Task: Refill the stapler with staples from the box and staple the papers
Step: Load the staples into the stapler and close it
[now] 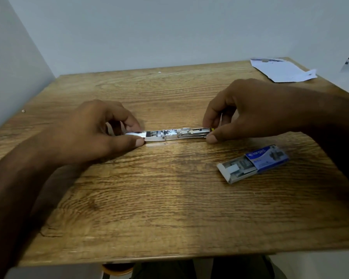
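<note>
The table (169, 198) is brown wood with dark streaked grain. At its centre lies the silver, shiny stapler (175, 135). At 4 o'clock sits the blue staple box (267, 157), its grey-white tray (228, 172) holding grey staples. At 1 o'clock lie white papers (280, 70).

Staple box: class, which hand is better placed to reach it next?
Right. The right hand is nearer the staple box, lying just in front of it; the left hand pins the stapler's other end.

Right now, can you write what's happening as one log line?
stapler: opened flat on table | left hand: holds one end | right hand: holds other end | staple box: slid open | papers: far corner
</note>
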Tool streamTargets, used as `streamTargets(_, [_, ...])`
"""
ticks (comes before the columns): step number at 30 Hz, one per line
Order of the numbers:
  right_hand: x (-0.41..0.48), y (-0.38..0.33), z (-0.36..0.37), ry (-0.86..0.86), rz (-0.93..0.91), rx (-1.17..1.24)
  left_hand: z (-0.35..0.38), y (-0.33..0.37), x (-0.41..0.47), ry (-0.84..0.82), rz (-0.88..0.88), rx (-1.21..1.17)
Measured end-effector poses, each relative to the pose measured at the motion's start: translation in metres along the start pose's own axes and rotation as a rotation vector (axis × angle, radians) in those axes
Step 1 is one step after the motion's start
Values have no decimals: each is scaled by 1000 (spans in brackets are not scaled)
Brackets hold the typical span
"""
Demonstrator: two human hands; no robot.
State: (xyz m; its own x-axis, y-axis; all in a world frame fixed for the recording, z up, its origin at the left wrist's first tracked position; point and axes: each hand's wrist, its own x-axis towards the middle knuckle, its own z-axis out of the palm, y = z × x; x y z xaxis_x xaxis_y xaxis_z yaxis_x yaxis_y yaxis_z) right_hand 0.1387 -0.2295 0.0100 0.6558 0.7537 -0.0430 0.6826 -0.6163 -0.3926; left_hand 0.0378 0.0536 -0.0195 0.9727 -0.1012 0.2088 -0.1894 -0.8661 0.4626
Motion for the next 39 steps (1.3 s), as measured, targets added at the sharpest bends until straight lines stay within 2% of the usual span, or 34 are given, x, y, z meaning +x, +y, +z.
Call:
streamTargets(4, [0, 0, 0, 35, -9, -3, 6, 7, -2, 41, 14, -101])
streamTargets(11, [-2, -1, -3, 95, -38, 52, 11, 18, -1, 116, -70, -561])
streamTargets(16, [1, -2, 2, 229, -100, 249, 24, 34, 4, 162, -78, -738])
streamTargets(22, [3, -12, 5, 398, -175, 579, 42, 50, 20, 146, -29, -821])
streamTargets(29, [5, -12, 7, 510, -99, 819, 45, 60, 30, 98, -69, -929])
streamTargets(33, [4, -15, 9, 486, -107, 844, 45, 65, 29, 63, -69, -899])
streamTargets(39, [4, -18, 11, 511, -128, 847, 47, 65, 27, 119, -65, -819])
